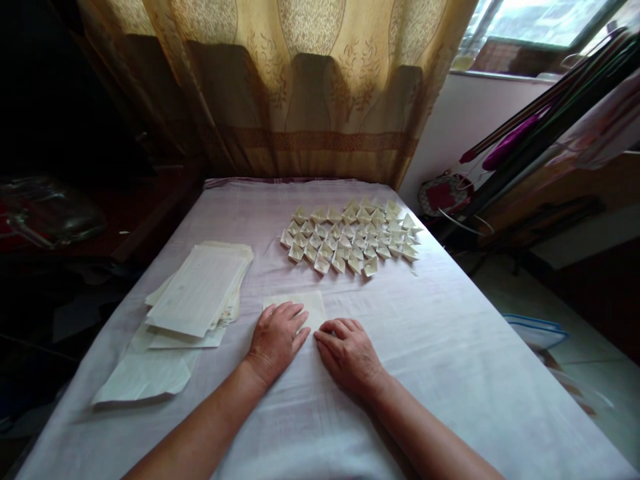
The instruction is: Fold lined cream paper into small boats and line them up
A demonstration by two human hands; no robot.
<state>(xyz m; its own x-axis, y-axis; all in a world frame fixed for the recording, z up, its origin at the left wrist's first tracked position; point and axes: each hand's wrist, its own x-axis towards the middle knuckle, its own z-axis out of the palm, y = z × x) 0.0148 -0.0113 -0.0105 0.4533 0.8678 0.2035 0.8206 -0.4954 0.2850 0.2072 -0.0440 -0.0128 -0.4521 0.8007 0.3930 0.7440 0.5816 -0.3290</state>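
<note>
The left fingers [294, 315] are spread and laid flat, palm down, on a small paper sheet [313, 305]; nothing is gripped. The right fingers [334, 331] are likewise extended and flat, their tips touching the sheet's near right edge. The left hand [277, 339] covers the sheet's near left part, and the right hand [350, 355] rests mostly on the cloth beside it. The flat, downward posture is judged to pin the sheet against the surface so that it lies smooth and does not slide.

The sheet lies at the near centre of the cloth-covered table [450, 347], directly before the person.

Beyond it, many folded paper pieces [353, 239] are set out in close rows, touching or nearly touching, well apart from the hands. A stack of sheets [200, 290] lies to the left, near the left hand, slightly fanned. One larger loose sheet [145, 377] lies under its near end.

A blue-rimmed clear container [537, 330] is noted on the floor at the right; its contents cannot be told. A glassy vessel [50, 213] sits in shadow at the left; contents are not discernible.

A patterned curtain [310, 87] hangs behind the table.
</note>
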